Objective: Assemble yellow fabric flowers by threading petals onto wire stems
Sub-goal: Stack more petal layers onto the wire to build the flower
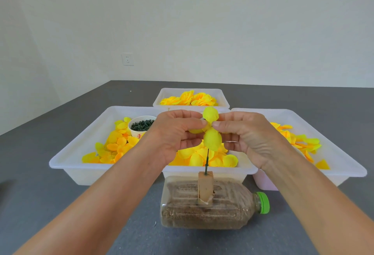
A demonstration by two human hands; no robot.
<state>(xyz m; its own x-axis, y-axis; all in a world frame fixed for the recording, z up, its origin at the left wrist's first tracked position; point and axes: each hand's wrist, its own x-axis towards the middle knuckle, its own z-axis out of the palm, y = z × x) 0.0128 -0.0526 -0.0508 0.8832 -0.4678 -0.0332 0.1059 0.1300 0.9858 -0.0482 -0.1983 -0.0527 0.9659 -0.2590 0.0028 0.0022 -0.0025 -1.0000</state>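
Above the green wire stem (207, 158), both hands pinch a yellow petal piece (211, 131): the left hand (175, 133) in a narrow grip on its left lobe, the right hand (245, 133) likewise on its right.

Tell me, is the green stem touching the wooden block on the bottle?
Touching. The head view shows the green stem running straight down into the top of the wooden block, with no gap where they meet.

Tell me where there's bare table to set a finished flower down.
Bare grey tabletop lies left of the sand-filled plastic bottle, in front of the big white tray; more lies behind the far flower tray. It is crowded mid-table, where both hands pinch yellow petals above the green stem.
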